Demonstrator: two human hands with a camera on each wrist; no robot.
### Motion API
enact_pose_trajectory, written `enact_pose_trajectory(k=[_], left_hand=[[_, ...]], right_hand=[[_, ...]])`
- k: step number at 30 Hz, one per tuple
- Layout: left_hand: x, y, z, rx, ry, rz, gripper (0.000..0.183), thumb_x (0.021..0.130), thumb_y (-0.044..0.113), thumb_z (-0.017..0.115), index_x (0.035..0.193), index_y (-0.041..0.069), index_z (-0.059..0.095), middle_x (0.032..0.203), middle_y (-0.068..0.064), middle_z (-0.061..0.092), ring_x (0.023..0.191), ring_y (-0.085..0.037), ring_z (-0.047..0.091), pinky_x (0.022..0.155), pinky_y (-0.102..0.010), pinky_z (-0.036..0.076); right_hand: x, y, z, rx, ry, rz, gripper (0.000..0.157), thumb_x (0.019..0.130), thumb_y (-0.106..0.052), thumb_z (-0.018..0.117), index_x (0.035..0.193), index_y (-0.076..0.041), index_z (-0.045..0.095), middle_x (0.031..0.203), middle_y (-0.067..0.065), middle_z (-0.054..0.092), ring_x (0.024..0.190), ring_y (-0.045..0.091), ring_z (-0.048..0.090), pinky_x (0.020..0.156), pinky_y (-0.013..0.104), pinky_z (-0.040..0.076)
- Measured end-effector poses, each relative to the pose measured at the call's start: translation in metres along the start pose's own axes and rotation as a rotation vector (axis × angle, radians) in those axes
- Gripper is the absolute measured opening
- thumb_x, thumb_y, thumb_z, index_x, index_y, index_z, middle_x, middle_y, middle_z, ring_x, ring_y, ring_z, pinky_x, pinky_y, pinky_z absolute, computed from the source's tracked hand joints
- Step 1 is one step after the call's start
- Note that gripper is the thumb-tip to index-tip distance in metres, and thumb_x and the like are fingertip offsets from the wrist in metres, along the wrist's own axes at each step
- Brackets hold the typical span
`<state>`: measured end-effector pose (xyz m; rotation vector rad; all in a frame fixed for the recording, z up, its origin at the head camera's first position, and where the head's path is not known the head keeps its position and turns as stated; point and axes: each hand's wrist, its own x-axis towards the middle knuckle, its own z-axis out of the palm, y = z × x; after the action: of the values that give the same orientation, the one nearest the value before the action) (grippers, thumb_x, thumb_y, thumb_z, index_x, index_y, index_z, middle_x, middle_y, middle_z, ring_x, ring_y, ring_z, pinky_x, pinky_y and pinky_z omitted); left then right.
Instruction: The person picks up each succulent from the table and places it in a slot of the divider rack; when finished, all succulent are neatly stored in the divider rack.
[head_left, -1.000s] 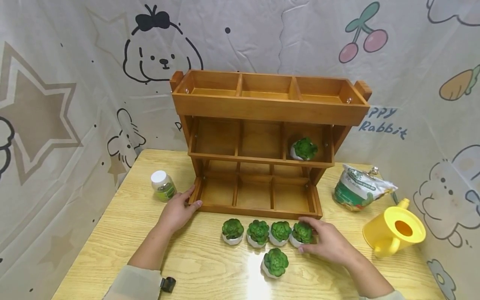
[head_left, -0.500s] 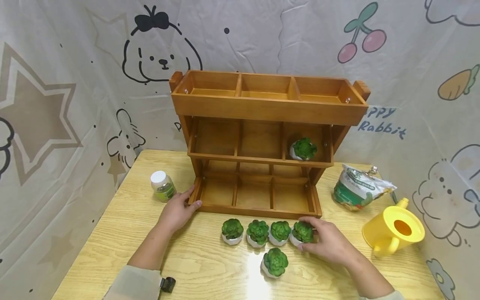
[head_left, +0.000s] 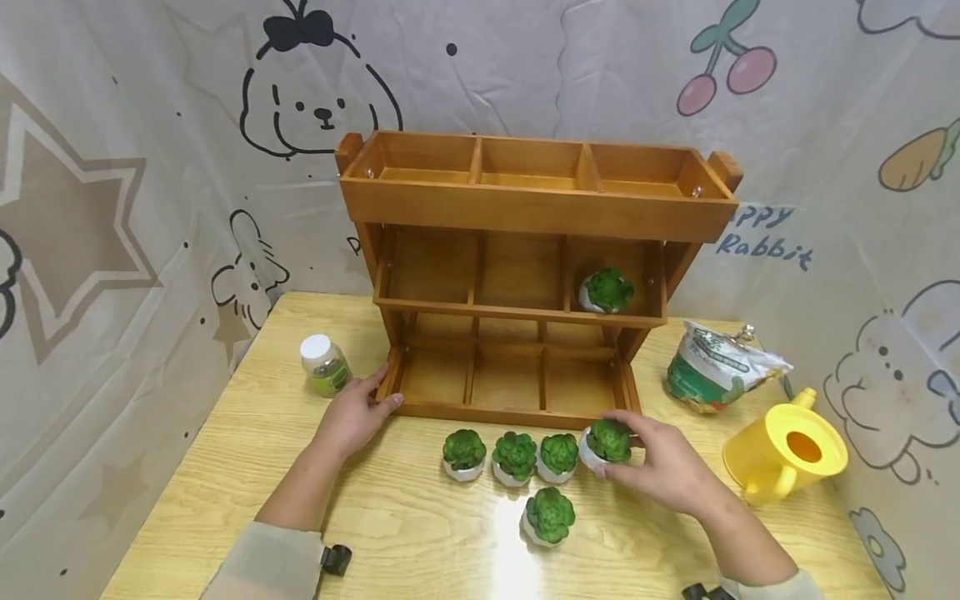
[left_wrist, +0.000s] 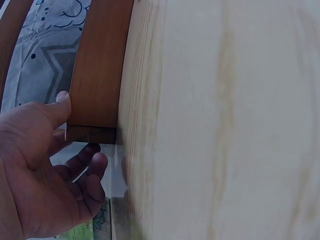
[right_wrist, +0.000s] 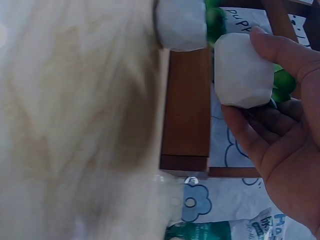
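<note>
My right hand [head_left: 663, 465] pinches a small potted succulent [head_left: 609, 442] with green leaves and a white pot. In the right wrist view its pot [right_wrist: 244, 71] is held between thumb and fingers, apart from the table. My left hand [head_left: 354, 419] grips the left front corner of the three-tier wooden shelf [head_left: 487, 413]; the left wrist view shows the thumb [left_wrist: 62, 102] against the end of the wood. Three more succulents stand in a row before the shelf, the nearest to the held one being this plant [head_left: 558, 457]. Another succulent [head_left: 549, 517] stands closer to me.
One succulent [head_left: 607, 292] sits in the middle tier's right compartment. A white-capped jar [head_left: 326, 365] stands left of the shelf. At right are a green-and-white bag [head_left: 716, 367] and a yellow watering can [head_left: 780, 454]. A printed cloth [head_left: 510, 75] hangs behind.
My right hand has closed on the rightmost succulent and lifted it slightly off the table. The left hand keeps its place on the shelf. The head view has tilted a little.
</note>
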<state>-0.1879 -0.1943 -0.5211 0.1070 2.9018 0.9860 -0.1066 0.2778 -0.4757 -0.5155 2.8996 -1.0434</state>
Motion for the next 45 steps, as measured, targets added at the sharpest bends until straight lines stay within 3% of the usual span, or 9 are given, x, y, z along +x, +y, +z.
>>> enact_pose_trajectory(k=[6,14,22,29,37,45], left_hand=[[0.001,0.002,-0.001,-0.005,0.005,0.003,0.071,0.101,0.045,0.066,0.161,0.016,0.041,0.118,-0.018,0.062,0.094,-0.028,0.057,0.083,-0.049,0.049],[0.0,0.002,-0.001,-0.011,0.003,0.003,0.072,0.101,0.045,0.067,0.161,0.016,0.041,0.111,-0.015,0.062,0.089,-0.026,0.055,0.079,-0.046,0.048],[0.001,-0.001,0.0,-0.005,-0.001,0.002,0.073,0.101,0.047,0.066,0.161,0.016,0.04,0.117,-0.018,0.062,0.093,-0.028,0.057,0.083,-0.05,0.05],[0.0,-0.001,0.001,-0.015,0.008,0.006,0.072,0.102,0.044,0.067,0.161,0.014,0.04,0.13,-0.023,0.061,0.103,-0.032,0.06,0.09,-0.055,0.05],[-0.001,-0.002,0.002,-0.004,0.003,0.003,0.072,0.101,0.046,0.066,0.161,0.015,0.04,0.132,-0.023,0.061,0.106,-0.033,0.061,0.092,-0.056,0.05],[0.001,-0.002,0.0,-0.009,0.004,0.006,0.072,0.101,0.047,0.066,0.161,0.015,0.041,0.13,-0.023,0.061,0.104,-0.032,0.062,0.09,-0.055,0.05]], right_hand=[[0.006,-0.009,-0.01,-0.004,0.04,-0.02,0.076,0.078,-0.039,0.093,0.14,-0.009,0.061,0.12,0.009,0.073,0.103,0.029,0.072,0.09,0.05,0.057],[0.014,-0.022,-0.021,-0.03,0.079,-0.049,0.074,0.078,-0.039,0.093,0.14,-0.013,0.062,0.111,0.002,0.073,0.093,0.018,0.068,0.082,0.044,0.058],[0.025,-0.032,-0.031,-0.046,0.127,-0.079,0.075,0.079,-0.042,0.092,0.141,-0.014,0.062,0.112,0.008,0.074,0.095,0.023,0.072,0.079,0.042,0.059],[0.038,-0.041,-0.031,-0.008,0.129,-0.114,0.074,0.079,-0.041,0.092,0.14,-0.013,0.062,0.11,0.008,0.075,0.096,0.025,0.074,0.081,0.047,0.059],[0.05,-0.052,-0.029,0.017,0.129,-0.125,0.073,0.08,-0.043,0.091,0.139,-0.012,0.063,0.104,0.002,0.076,0.091,0.016,0.072,0.077,0.035,0.058],[0.065,-0.064,-0.03,0.007,0.128,-0.087,0.076,0.077,-0.05,0.091,0.139,-0.014,0.064,0.105,0.002,0.075,0.091,0.017,0.07,0.079,0.043,0.058]])
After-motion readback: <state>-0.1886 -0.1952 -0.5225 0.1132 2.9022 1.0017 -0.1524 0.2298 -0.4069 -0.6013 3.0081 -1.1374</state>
